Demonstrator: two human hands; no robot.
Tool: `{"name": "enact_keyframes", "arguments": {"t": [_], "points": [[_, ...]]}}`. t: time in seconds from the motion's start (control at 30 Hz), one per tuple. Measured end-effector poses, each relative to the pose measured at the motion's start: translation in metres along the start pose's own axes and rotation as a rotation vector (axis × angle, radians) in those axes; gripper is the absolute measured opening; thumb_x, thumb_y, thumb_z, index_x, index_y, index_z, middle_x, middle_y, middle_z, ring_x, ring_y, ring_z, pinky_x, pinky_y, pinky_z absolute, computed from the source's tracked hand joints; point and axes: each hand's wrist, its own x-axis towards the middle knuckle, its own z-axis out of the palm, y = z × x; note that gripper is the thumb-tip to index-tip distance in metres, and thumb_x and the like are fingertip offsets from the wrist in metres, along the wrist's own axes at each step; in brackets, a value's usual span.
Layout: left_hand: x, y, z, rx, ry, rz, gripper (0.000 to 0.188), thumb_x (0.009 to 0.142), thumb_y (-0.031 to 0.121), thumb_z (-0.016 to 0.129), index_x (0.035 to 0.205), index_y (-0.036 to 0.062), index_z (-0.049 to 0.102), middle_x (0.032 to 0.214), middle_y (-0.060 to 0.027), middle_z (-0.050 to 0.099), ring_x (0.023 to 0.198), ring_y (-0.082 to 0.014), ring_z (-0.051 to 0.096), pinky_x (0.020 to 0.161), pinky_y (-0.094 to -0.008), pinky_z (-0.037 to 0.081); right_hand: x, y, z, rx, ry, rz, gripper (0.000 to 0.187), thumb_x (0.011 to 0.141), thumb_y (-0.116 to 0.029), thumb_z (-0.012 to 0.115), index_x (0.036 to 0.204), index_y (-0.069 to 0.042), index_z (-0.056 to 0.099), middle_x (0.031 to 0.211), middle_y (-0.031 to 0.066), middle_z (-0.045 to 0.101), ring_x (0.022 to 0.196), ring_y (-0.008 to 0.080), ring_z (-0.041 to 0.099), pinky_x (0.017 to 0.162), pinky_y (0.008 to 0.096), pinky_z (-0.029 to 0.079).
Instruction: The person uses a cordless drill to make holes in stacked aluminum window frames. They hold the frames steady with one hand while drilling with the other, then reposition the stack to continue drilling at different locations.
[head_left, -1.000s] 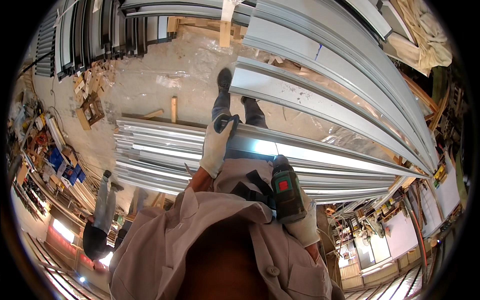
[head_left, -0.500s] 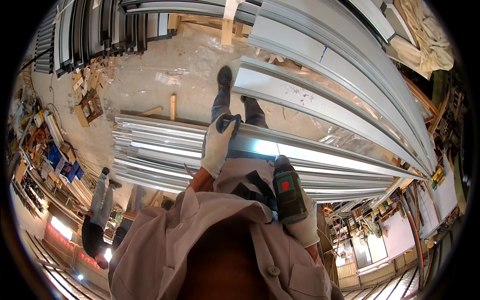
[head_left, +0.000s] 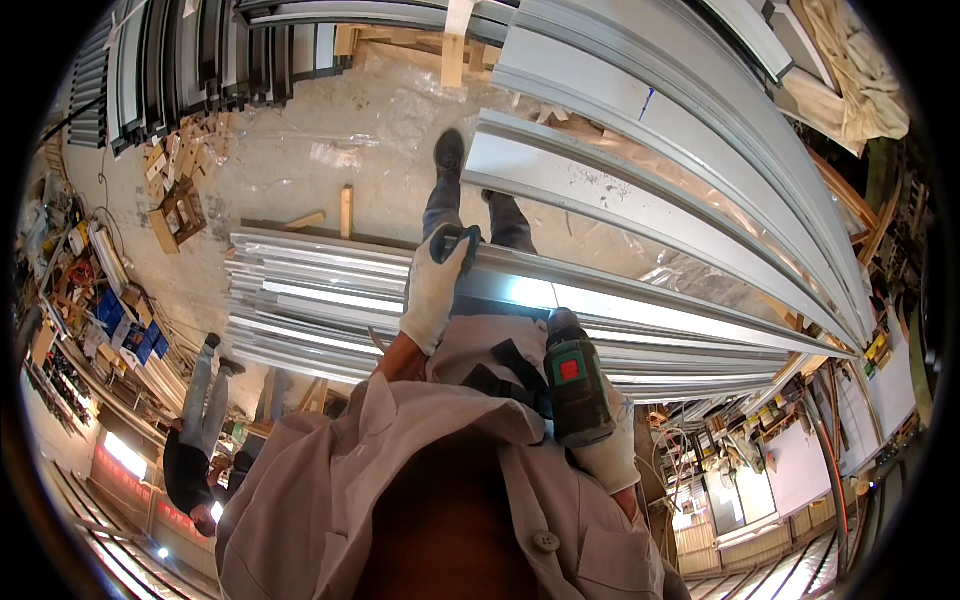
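My right hand (head_left: 612,450), in a whitish work glove, is closed round a dark green cordless drill (head_left: 578,400) with a red patch. The drill points away from me, its nose against or just above a long silvery metal profile (head_left: 650,302). A bright light from the drill falls on the metal, and a thin bit shows faintly there. My left hand (head_left: 432,290), in a white glove with dark fingertips, grips the same profile left of the drill, fingers curled at its far edge. The drill's grip is mostly hidden behind its body.
Several more silver profiles (head_left: 300,300) lie stacked beneath. Wide grey profiles (head_left: 640,200) fan out at far right. Wood blocks (head_left: 347,212) and a small wooden frame (head_left: 180,215) sit on the concrete floor (head_left: 310,130). Another person (head_left: 188,460) is at lower left.
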Motion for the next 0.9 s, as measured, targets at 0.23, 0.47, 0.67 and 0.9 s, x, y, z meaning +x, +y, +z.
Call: {"name": "enact_keyframes", "arguments": {"t": [0.23, 0.47, 0.67, 0.9], "points": [[0.004, -0.008, -0.003, -0.032, -0.063, 0.027, 0.039, 0.096, 0.023, 0.063, 0.119, -0.0075, 0.06, 0.099, -0.0081, 0.065, 0.088, -0.0115, 0.06, 0.077, -0.0243, 0.05, 0.001, 0.003, -0.002, -0.009, -0.017, -0.013, 0.028, 0.076, -0.013, 0.07, 0.101, -0.002, 0.061, 0.079, 0.0203, 0.063, 0.072, 0.0432, 0.062, 0.062, 0.0466, 0.048], [0.002, -0.01, 0.002, -0.135, 0.016, 0.099, 0.03, 0.092, 0.024, 0.065, 0.103, -0.0037, 0.064, 0.078, -0.006, 0.059, 0.07, -0.0135, 0.053, 0.065, -0.0288, 0.044, 0.001, 0.008, -0.001, 0.002, -0.01, -0.016, 0.027, 0.077, -0.012, 0.068, 0.101, -0.002, 0.061, 0.078, 0.0205, 0.064, 0.071, 0.043, 0.063, 0.06, 0.0455, 0.048], [-0.003, -0.007, 0.004, -0.131, 0.076, 0.111, 0.028, 0.092, 0.023, 0.064, 0.101, -0.0036, 0.064, 0.078, -0.0052, 0.059, 0.069, -0.0123, 0.052, 0.064, -0.0278, 0.043, 0.001, 0.009, 0.0, 0.009, -0.003, -0.035, 0.029, 0.078, -0.011, 0.068, 0.105, -0.002, 0.061, 0.078, 0.0207, 0.064, 0.071, 0.0431, 0.063, 0.06, 0.0449, 0.048], [-0.001, -0.006, -0.001, -0.054, 0.019, 0.112, 0.032, 0.092, 0.022, 0.064, 0.11, -0.004, 0.063, 0.081, -0.0071, 0.061, 0.072, -0.0136, 0.055, 0.067, -0.028, 0.045, 0.001, 0.006, -0.001, 0.029, -0.009, -0.024, 0.032, 0.078, -0.011, 0.068, 0.108, -0.002, 0.061, 0.081, 0.0211, 0.065, 0.073, 0.0427, 0.063, 0.062, 0.0446, 0.049]]}}
